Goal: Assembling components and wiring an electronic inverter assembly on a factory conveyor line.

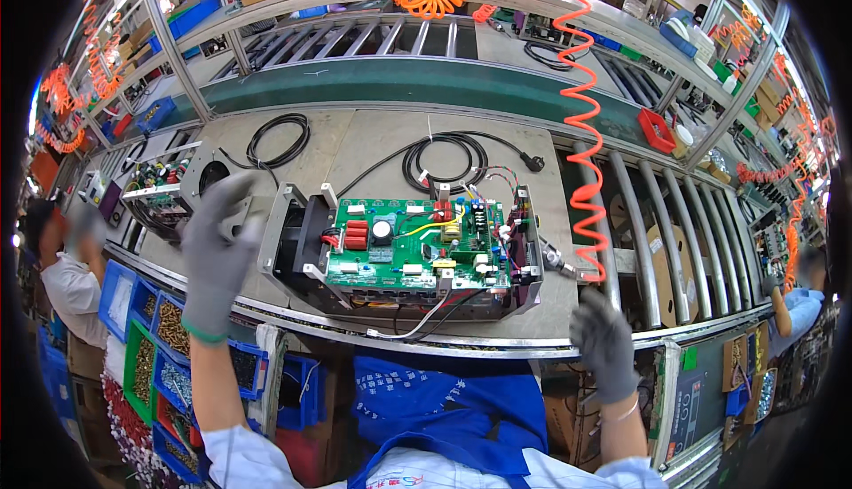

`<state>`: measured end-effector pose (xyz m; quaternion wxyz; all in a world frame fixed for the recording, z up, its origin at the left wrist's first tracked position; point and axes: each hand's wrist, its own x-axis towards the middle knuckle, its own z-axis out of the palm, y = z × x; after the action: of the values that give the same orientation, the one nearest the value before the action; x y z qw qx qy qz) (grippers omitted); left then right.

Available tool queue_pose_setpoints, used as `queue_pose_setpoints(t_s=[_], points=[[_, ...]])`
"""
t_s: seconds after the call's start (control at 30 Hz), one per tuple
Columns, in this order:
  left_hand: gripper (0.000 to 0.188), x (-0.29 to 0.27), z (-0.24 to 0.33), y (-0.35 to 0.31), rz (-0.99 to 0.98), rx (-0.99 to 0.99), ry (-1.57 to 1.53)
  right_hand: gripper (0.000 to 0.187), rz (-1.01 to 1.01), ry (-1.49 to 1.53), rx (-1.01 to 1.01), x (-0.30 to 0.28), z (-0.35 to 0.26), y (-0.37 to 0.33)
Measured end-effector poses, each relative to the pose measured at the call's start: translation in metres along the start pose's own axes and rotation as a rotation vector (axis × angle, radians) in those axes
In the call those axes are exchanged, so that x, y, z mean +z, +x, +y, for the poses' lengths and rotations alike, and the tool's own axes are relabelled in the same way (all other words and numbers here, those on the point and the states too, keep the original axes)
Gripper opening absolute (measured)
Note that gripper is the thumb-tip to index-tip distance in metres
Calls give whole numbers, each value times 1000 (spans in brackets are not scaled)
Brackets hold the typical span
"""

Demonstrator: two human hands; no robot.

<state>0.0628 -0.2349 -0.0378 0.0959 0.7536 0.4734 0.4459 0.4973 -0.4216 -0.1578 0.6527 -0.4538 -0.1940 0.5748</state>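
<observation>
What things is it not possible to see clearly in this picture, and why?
All in the head view:
- Space beneath the green circuit board: hidden by the board itself.
- Palm of the right hand: hidden by the back of that hand, so I cannot tell whether it holds anything.
- Finger detail of the left hand: blurred.
- Exact shapes of the brass-coloured parts: too small.

"Where does this view look from?"

"The wearer's head: the left of two side-by-side fisheye cameras, facing forward and down over the counter (pixel 355 138)."

"How near?"

"Close. The left hand (pixel 219 254), green circuit board (pixel 410 251) and right hand (pixel 605 347) span the middle; the wearer's blue apron (pixel 444 396) is at the bottom. Metal rollers (pixel 634 232) at right bow toward a dark round rim, where far shapes seem blurred."
</observation>
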Motion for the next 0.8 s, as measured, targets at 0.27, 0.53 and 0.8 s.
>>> queue_pose_setpoints(t_s=[0.27,0.53,0.8], points=[[41,142,109,36,-472,586,-109,49,-168,-1089,-367,136,-75,121],[19,160,72,67,-473,236,-151,41,-390,-1323,-114,162,-77,181],[19,150,79,67,-619,-43,-440,32,-481,-1170,-136,165,-92,155]])
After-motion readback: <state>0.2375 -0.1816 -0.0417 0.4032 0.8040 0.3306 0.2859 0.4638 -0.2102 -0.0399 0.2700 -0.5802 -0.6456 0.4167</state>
